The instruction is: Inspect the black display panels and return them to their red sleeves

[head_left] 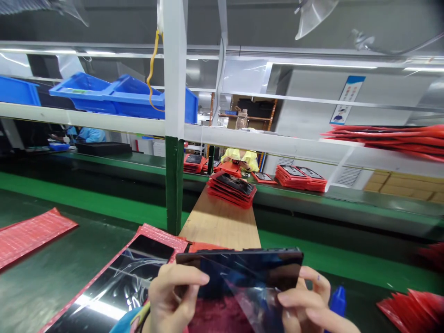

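A dark glossy screen panel is held up between my two hands, its surface reflecting red and a loose-looking clear film. My left hand pinches its left side with thumb and finger. At the right side, the fingers of my right hand close on the edge and the film. Beside the right hand a blue pointed thing, perhaps a bottle or marker tip, shows partly. Another black panel lies to the left on red bubble wrap.
A wooden board bridges to the far bench and bears a stack of red-wrapped panels. A green-and-white post stands ahead. Blue bins sit on the shelf. Red sleeves lie at right. A co-worker in yellow sits opposite.
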The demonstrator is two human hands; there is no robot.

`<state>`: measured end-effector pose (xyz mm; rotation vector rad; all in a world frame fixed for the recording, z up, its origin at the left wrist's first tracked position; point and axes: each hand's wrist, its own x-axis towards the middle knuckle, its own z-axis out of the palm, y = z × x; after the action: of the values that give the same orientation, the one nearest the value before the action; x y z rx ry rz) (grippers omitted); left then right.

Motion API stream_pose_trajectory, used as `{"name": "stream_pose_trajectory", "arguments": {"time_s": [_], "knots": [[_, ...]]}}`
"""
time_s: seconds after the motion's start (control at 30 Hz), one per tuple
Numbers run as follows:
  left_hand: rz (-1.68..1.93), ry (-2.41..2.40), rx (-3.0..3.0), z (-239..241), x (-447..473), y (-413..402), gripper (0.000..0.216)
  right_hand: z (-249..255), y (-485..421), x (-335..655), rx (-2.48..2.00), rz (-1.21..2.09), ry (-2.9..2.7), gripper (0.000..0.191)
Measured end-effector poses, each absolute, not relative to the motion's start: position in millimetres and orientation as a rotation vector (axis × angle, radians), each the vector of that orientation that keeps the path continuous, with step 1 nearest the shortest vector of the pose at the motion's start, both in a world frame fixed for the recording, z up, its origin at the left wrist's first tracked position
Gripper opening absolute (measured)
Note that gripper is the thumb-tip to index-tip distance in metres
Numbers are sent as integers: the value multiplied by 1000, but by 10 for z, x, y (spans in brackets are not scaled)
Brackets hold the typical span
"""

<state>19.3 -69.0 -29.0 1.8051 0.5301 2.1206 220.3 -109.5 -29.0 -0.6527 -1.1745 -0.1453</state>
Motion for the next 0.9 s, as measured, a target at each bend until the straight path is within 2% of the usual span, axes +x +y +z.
{"name": "stream_pose_trajectory", "arguments": {"time_s": [0.07,0.17,0.3,0.43,0.63,0.83,0.9], "knots": [[2109,597,1538,-336,322,-820,49,-218,-1002,2276,-617,-149,-1211,16],[1879,584,1304,-373,483,-1003,74,-156,-897,2371,-555,-82,-1146,19],[1690,376,1356,-348,574,-1081,91,-180,-788,2460,-556,55,-1108,23],[1619,273,1429,-310,590,-1015,90,-209,-692,2500,-552,186,-1134,27],[1555,127,1451,-228,553,-970,71,-182,-685,2468,-647,368,-1081,32],[1487,373,1494,-431,482,-967,55,-263,-654,2529,-655,434,-1086,32],[1478,436,1485,-509,471,-969,55,-278,-633,2545,-642,438,-1101,31]]}}
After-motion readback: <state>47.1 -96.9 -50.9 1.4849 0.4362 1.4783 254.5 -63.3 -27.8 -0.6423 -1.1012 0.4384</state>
